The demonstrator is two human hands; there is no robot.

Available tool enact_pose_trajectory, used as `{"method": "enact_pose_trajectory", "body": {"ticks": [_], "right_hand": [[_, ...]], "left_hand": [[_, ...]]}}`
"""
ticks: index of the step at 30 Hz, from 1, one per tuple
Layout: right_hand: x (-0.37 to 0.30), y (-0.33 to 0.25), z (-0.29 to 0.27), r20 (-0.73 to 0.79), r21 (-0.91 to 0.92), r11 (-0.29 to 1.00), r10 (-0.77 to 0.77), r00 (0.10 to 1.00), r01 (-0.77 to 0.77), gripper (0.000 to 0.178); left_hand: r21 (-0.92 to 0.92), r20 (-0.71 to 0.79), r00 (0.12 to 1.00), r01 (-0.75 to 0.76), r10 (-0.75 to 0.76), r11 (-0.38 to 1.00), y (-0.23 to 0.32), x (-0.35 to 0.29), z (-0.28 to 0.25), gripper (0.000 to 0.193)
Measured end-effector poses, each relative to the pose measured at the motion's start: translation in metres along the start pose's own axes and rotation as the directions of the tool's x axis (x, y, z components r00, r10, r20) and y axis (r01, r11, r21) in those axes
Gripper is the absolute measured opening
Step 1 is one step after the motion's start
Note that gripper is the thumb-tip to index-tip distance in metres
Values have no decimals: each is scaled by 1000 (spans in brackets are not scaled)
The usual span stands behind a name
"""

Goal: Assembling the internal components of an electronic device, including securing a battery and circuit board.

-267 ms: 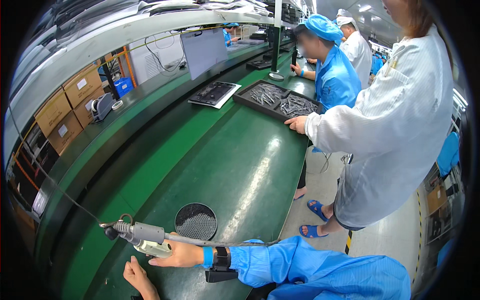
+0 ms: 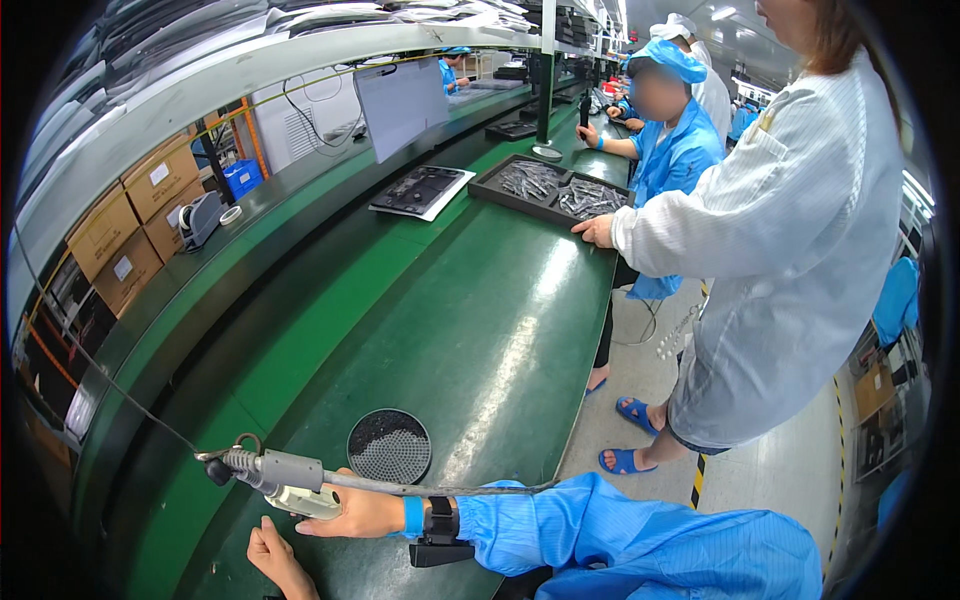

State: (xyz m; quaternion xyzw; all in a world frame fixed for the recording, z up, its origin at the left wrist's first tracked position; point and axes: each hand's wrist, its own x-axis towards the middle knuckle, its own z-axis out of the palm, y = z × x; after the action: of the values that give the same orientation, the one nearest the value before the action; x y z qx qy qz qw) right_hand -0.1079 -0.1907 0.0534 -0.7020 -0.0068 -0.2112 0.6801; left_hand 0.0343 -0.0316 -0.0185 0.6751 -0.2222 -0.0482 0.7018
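My right hand (image 2: 362,508) is closed round the off-white body of an electric screwdriver (image 2: 298,500), held above the green bench. The tool hangs from a thin wire, and a thick grey cable (image 2: 450,490) runs from it along my right forearm. Just below the tool is my left hand (image 2: 275,558), its fingers curled in; whatever they may hold is hidden. A round dark dish (image 2: 395,462) stands beyond my right hand, with small black pieces heaped along its far left side and a grid of holes showing on the rest.
A person in a white coat (image 2: 775,230) stands at the bench's right side, one hand on a black two-part tray (image 2: 520,208) of thin dark parts. Behind the tray sits a person in blue (image 2: 670,140). A black panel on white sheets (image 2: 422,192) lies left of it. A shelf (image 2: 300,50) overhangs the left.
The black tray has slid slightly farther away with the white-coated person's hand on it. The person in blue has raised and turned their head. My two hands have hardly moved.
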Motion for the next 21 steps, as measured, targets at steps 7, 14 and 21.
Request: {"method": "enact_pose_trajectory", "body": {"ticks": [7, 14, 21], "right_hand": [[2, 25, 9, -53, 0, 999, -41, 998, 41, 41], [-4, 19, 10, -76, 136, 991, -4, 997, 15, 35], [-24, 14, 10, -239, 80, 997, 29, 970, -10, 34]], "left_hand": [[30, -2, 1000, 16, -15, 999, -9, 7, -3, 44], [90, 21, 999, -28, 26, 996, -2, 0, 7, 46], [38, 63, 998, -30, 28, 999, -4, 9, 16, 47]]}}
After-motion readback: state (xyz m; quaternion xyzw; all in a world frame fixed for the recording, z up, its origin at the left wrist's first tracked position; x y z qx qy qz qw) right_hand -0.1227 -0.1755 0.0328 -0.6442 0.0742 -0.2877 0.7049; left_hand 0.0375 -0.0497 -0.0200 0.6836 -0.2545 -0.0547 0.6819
